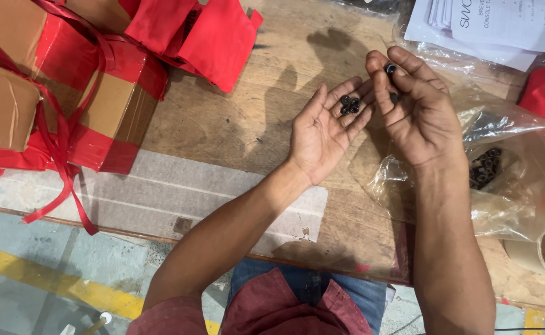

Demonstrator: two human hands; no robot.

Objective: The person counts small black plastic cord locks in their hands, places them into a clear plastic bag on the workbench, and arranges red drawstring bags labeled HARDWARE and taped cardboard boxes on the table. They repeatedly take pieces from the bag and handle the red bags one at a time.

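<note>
A person's left hand lies palm up and open, a few small black nuts resting on its fingers. Just right of the nuts, the right hand pinches one black nut between its fingertips. Further right of the nuts, a clear plastic bag holds more, on a wooden surface.

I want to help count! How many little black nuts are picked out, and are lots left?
Done: about three black nuts lie in the open left hand. In hand: the right hand pinches one more nut at its fingertips. Left: many more sit in the clear plastic bag.
</note>
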